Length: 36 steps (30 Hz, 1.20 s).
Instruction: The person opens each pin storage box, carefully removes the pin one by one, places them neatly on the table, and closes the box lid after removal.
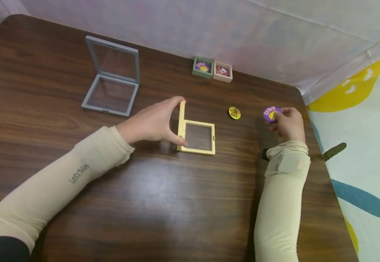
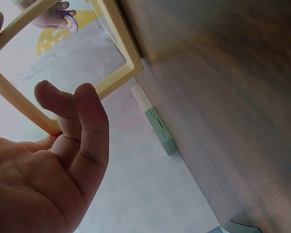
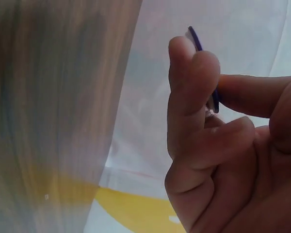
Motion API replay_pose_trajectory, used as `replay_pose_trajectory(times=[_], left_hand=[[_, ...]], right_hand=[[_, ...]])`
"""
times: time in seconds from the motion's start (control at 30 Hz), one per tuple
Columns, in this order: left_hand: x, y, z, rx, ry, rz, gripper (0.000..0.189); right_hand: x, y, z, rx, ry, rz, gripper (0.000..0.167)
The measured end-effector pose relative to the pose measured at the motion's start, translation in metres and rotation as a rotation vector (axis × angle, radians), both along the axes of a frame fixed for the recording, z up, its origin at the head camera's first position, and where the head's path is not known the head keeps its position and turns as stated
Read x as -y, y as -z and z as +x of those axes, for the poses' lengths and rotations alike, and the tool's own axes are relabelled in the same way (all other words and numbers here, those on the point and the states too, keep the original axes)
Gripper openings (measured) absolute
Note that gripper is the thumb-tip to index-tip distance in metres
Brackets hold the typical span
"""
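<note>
My left hand (image 1: 154, 122) holds a small yellow display frame (image 1: 196, 151) by its raised half, thumb at the near end and fingers at the far end. The frame is unfolded: one half stands up, while the other lies flat with its clear pane showing. In the left wrist view the yellow frame (image 2: 117, 81) spans above the curled fingers. Over the table's right side, my right hand (image 1: 291, 125) pinches a round purple badge (image 1: 270, 114) between thumb and fingers. The right wrist view shows that badge (image 3: 196, 40) edge-on. A round yellow badge (image 1: 234, 112) lies between the hands.
A larger grey frame (image 1: 132, 100) stands unfolded at the back left. Near the wall, a green frame (image 1: 203, 75) and a pale pink frame (image 1: 222, 78) sit side by side, each with a badge inside. A patterned cloth (image 1: 366, 153) hangs along the right edge.
</note>
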<state>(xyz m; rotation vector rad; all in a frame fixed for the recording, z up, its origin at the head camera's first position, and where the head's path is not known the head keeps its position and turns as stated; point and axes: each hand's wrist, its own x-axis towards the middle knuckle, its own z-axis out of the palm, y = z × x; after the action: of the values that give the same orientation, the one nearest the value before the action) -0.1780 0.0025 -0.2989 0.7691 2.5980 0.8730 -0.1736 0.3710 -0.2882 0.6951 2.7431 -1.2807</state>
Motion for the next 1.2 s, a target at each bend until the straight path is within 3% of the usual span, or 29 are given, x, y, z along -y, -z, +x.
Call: replay_pose_trajectory(times=[0.07,0.2,0.33,0.53,0.8,1.2], left_hand=[[-0.001,0.0,-0.001,0.007,0.005,-0.003,0.117],[0.0,0.0,-0.001,0.013,0.006,-0.027,0.117],[0.004,0.002,0.0,0.012,-0.001,-0.019,0.116],[0.0,0.001,0.0,0.009,0.015,-0.008,0.115],[-0.002,0.0,0.001,0.016,0.004,-0.005,0.114],[-0.004,0.002,0.003,0.003,0.004,-0.016,0.116]], right_hand=[[0.004,0.002,-0.001,-0.026,-0.003,-0.008,0.014],[0.01,0.01,-0.008,-0.03,-0.047,0.026,0.032],[0.015,0.017,-0.013,0.022,-0.091,0.079,0.032],[0.012,0.018,-0.011,0.085,-0.098,0.124,0.026],[0.013,0.021,-0.013,0.151,-0.102,0.203,0.042],[0.014,0.022,-0.015,0.182,-0.098,0.057,0.033]])
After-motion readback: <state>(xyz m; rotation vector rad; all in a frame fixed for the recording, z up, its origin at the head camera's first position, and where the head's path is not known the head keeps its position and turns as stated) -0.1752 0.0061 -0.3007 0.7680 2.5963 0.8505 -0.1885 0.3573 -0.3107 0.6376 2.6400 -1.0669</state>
